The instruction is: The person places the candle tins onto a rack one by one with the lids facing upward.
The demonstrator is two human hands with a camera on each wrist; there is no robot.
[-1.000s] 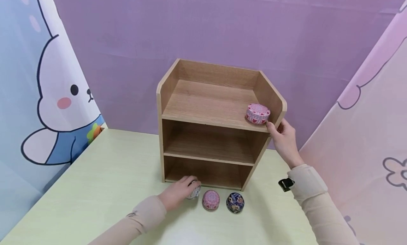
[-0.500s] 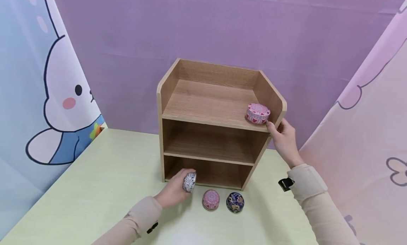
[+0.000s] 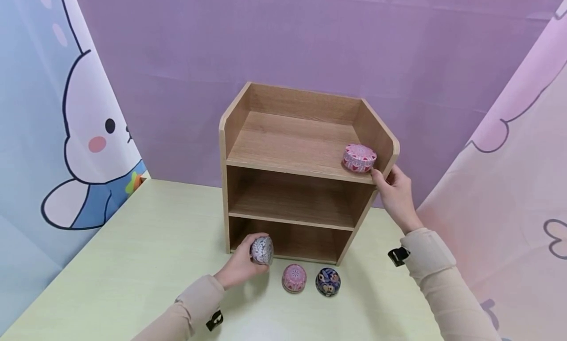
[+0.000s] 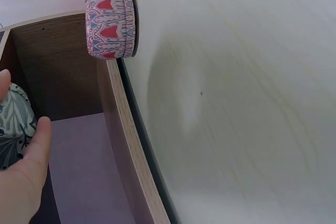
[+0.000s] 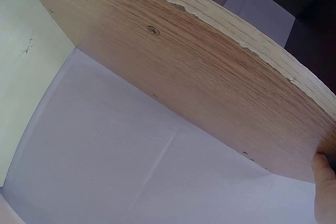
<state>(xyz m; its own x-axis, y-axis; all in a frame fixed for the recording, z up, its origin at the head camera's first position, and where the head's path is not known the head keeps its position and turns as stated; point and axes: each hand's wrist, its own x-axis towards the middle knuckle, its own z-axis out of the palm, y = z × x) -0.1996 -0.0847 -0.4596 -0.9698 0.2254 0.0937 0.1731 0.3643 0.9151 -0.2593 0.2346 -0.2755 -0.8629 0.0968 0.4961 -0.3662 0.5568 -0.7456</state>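
My left hand (image 3: 239, 266) grips a small round tin (image 3: 262, 251) with a grey-and-white leaf pattern, tilted on its side in front of the lowest compartment. The left wrist view shows this tin (image 4: 14, 116) between thumb and finger. With my right hand (image 3: 397, 197) I hold the right side panel of a wooden shelf unit (image 3: 288, 139), thumb at its front edge; the other fingers are mostly hidden behind the panel. A pink patterned tin (image 3: 359, 158) sits on the top board close to that thumb. On the table, a second pink tin (image 3: 294, 278) stands beside a navy floral tin (image 3: 328, 282).
The unit has a raised back and sides on top, with two compartments below. It stands on a pale yellow-green table (image 3: 146, 252) before a purple curtain (image 3: 288, 36). Printed curtains hang at both sides, a cartoon rabbit (image 3: 88, 124) on the left one.
My left hand has picked the grey-and-white tin up from the table, shifted slightly left and turned it on its side. My right hand stays on the panel.
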